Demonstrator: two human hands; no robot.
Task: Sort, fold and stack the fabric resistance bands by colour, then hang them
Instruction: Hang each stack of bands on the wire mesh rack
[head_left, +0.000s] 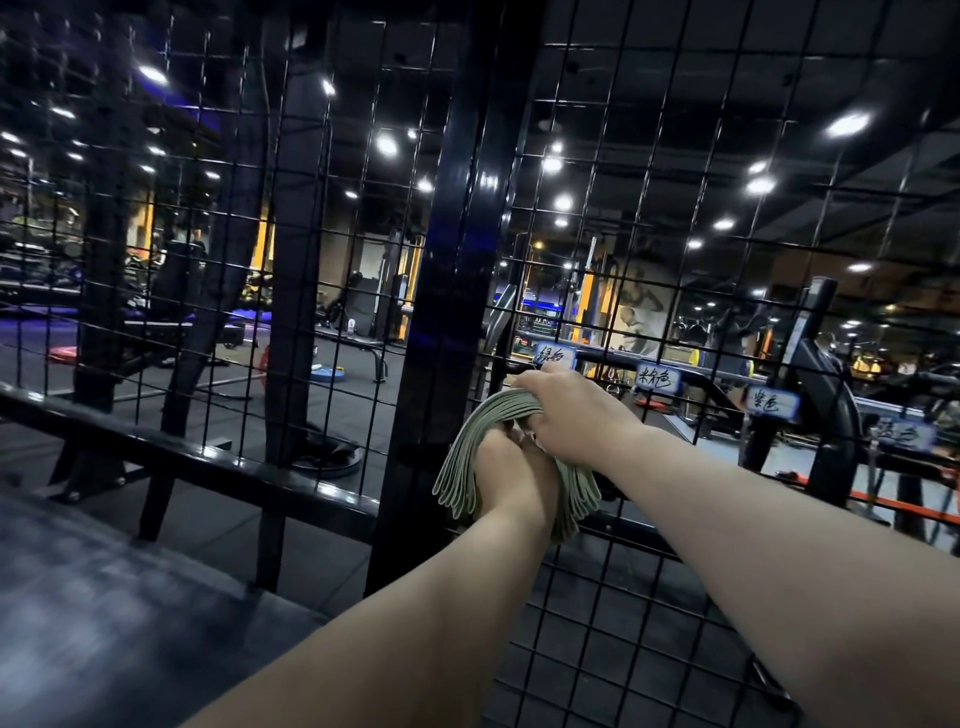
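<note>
Dim gym behind a black wire grid (628, 270). Right hand (566, 410) clenches the folded green bands (460, 470) from above, left hand (511, 467) grips them beneath. A label (555, 357) sits just above the right hand.

dim room, glaring ceiling spotlights (847, 124), blurred lower left, wide-angle bending at edges.

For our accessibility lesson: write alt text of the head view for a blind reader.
The left hand and right hand grip a bundle of green bands at a wire grid, below a label. A dim gym lies behind.
</note>
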